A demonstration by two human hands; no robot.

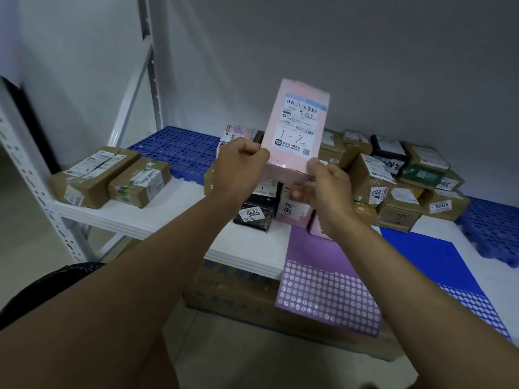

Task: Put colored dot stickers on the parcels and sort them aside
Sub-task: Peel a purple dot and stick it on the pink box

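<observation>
Both hands, left (238,161) and right (325,189), grip the lower end of an upright pink rectangular cardboard parcel (295,122) above the white shelf (157,211) bearing purple (323,282) and blue (438,254) dot-sticker sheets

A parcel storeroom or sorting room, probably at a courier pickup point.

White slotted metal racking (146,66) stands against bare grey walls; its white shelf (146,217) carries a heap of taped cardboard parcels (393,178) with barcode labels and numbered tags, blue perforated plastic mats (179,150), and purple (325,290) and blue (438,256) sheets of dot stickers.
</observation>
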